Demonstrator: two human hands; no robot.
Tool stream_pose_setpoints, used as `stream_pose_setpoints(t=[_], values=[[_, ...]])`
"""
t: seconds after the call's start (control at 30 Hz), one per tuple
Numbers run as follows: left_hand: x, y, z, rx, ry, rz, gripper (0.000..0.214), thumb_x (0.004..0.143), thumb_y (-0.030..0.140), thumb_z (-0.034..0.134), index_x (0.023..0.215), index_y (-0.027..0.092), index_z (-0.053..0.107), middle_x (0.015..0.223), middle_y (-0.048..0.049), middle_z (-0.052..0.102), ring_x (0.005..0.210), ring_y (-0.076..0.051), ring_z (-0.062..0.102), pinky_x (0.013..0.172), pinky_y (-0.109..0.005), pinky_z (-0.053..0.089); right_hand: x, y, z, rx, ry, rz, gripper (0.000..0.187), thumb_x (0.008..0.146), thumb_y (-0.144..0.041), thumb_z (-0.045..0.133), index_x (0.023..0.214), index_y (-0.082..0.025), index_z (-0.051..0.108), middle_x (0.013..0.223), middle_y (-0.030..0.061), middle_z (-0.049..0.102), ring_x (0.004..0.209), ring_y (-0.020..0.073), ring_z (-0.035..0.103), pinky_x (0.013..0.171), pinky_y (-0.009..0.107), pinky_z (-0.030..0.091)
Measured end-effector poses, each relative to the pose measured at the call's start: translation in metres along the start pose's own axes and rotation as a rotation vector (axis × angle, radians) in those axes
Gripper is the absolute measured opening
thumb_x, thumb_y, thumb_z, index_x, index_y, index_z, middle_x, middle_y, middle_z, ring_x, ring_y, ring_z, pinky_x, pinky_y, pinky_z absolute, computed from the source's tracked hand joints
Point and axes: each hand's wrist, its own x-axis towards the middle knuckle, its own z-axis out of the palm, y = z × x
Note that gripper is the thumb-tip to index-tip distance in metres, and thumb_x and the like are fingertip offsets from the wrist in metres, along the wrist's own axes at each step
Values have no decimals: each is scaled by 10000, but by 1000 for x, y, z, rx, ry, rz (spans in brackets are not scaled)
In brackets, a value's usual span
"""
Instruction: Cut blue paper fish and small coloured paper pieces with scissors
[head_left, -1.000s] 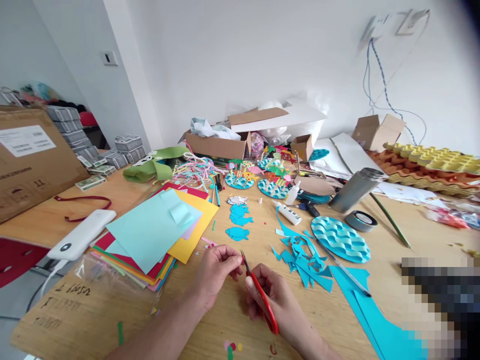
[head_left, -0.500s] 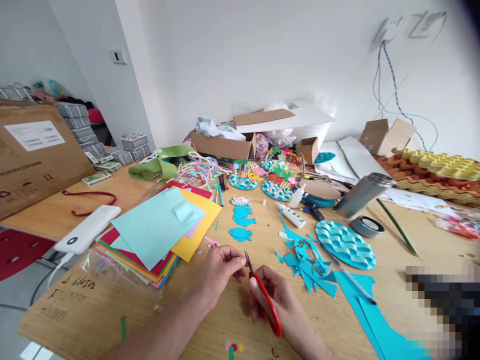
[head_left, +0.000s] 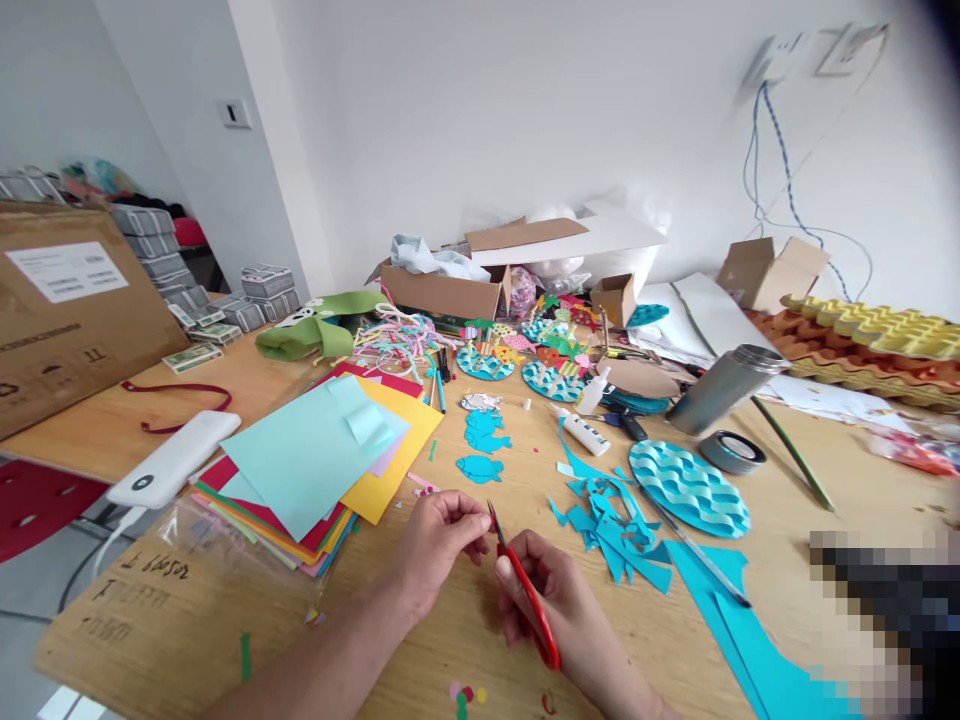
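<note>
Red-handled scissors (head_left: 538,618) are in my right hand (head_left: 562,590), blades pointing up and away from me. At the blade tips, my left hand (head_left: 439,548) pinches its thumb and fingers together; whatever is between them is too small to make out. Beyond my hands lie a blue paper fish (head_left: 480,469) and more blue fish cutouts (head_left: 487,432) overlapping behind it. A white fish cutout with drawn lines (head_left: 480,402) rests above those. Right of my hands sits a heap of blue paper scraps (head_left: 611,530). Small coloured paper dots (head_left: 466,694) lie near the front edge.
Coloured paper sheets (head_left: 307,460) are stacked at left, beside a white power bank (head_left: 176,458). At right are a wavy blue oval (head_left: 690,488), a pen (head_left: 705,560), blue paper (head_left: 772,650), tape (head_left: 733,452) and a metal flask (head_left: 724,388). A glue bottle (head_left: 586,434) lies mid-table.
The scissors' handles have shifted very slightly to the left. Both hands otherwise keep their positions, and the things on the table stay where they were.
</note>
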Motion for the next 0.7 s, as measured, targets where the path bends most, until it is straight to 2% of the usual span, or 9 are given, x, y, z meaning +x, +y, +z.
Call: stream_pose_setpoints(t=[0.37,0.57,0.7], values=[[0,0,-1,-3,0,-14,170,609,292,710,608,144,625,532,6,580,520,-116,521,509,-233,411,0,0,0,4,11,7,496,729,-658,651,706,-209,442,440,-58,536,328,97,494,345,185,351],[0,0,0,-10,-5,-8,186,610,300,716,606,141,619,532,6,579,517,-114,517,502,-231,411,-1,-2,0,-16,-1,0,503,767,-686,584,720,-204,447,453,-43,553,350,99,508,363,188,366],[0,1,-1,-5,-6,-12,179,614,293,710,613,139,619,534,6,578,522,-114,519,507,-230,415,-1,-3,-1,-22,3,-4,493,753,-663,623,716,-203,449,449,-51,545,345,94,499,359,184,353]])
